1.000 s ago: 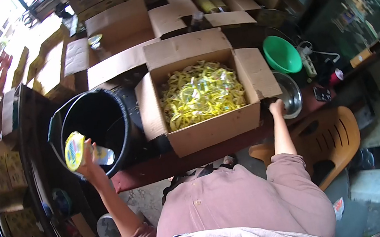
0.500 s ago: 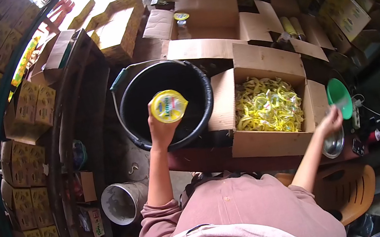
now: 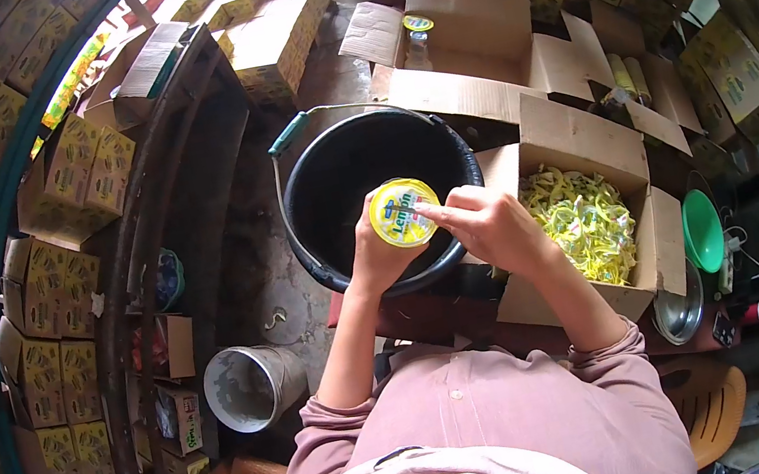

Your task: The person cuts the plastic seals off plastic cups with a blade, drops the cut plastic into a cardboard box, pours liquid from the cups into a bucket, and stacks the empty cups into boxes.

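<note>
My left hand (image 3: 376, 256) is wrapped round a cup with a yellow, round lid (image 3: 402, 215) printed "Lemon", its top facing me. Over the right edge of that lid, the fingertips of my right hand (image 3: 504, 227) are drawn together and touch the print; whatever they may pinch is too small to make out. Both hands are above the near side of a black bucket (image 3: 303, 250) with a wire handle and green grip. Just right of my right hand, a cardboard box (image 3: 580, 133) holds a heap of yellow plastic strips (image 3: 585, 221).
A green bowl (image 3: 702, 231) and a metal bowl (image 3: 679, 311) sit at the right. Behind the bucket, an open carton (image 3: 465, 90) contains a yellow-lidded cup (image 3: 417, 32). A grey pail (image 3: 239, 391) stands low on the left, near stacked printed cartons (image 3: 57, 365).
My right hand has come from beside the green bowl to the lid. My left hand still holds the cup. The whole view has shifted, with the bucket and boxes now further right.
</note>
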`<act>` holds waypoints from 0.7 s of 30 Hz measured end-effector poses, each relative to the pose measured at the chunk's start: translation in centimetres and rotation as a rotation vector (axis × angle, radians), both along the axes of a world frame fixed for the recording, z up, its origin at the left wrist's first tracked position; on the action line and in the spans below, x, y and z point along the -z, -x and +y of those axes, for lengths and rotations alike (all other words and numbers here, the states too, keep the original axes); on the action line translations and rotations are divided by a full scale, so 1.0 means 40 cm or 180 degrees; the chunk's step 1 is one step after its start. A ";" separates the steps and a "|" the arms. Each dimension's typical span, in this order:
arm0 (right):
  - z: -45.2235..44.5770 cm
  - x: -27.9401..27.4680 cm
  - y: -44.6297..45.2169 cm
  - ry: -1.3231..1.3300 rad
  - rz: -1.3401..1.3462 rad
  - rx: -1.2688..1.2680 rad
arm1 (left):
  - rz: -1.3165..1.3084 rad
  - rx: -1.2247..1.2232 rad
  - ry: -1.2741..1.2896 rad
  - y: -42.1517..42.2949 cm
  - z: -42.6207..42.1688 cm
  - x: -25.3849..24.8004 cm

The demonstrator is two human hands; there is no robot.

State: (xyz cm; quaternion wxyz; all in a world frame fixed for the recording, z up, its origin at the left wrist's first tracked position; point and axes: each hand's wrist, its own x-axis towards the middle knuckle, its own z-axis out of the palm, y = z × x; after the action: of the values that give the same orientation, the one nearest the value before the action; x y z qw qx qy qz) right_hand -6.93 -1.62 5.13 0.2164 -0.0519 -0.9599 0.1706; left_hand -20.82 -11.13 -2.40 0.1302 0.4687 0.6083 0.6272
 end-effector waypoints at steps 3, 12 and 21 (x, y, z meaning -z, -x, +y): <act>-0.005 -0.007 0.015 -0.0089 0.0025 -0.0049 | 0.0022 -0.0075 0.0011 0.003 -0.002 -0.005; 0.009 -0.019 0.043 -0.0048 -0.0155 -0.0237 | -0.0078 -0.0161 0.0051 0.014 0.001 0.002; 0.006 -0.019 0.066 -0.0258 -0.0284 -0.0307 | -0.0151 -0.0147 0.0116 0.018 0.003 0.006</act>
State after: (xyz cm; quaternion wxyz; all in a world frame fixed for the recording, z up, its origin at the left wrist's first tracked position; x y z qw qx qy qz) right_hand -9.58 -1.37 5.87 0.1668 -0.0044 -0.9761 0.1393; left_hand -21.54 -11.00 -2.64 0.1385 0.4370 0.6271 0.6298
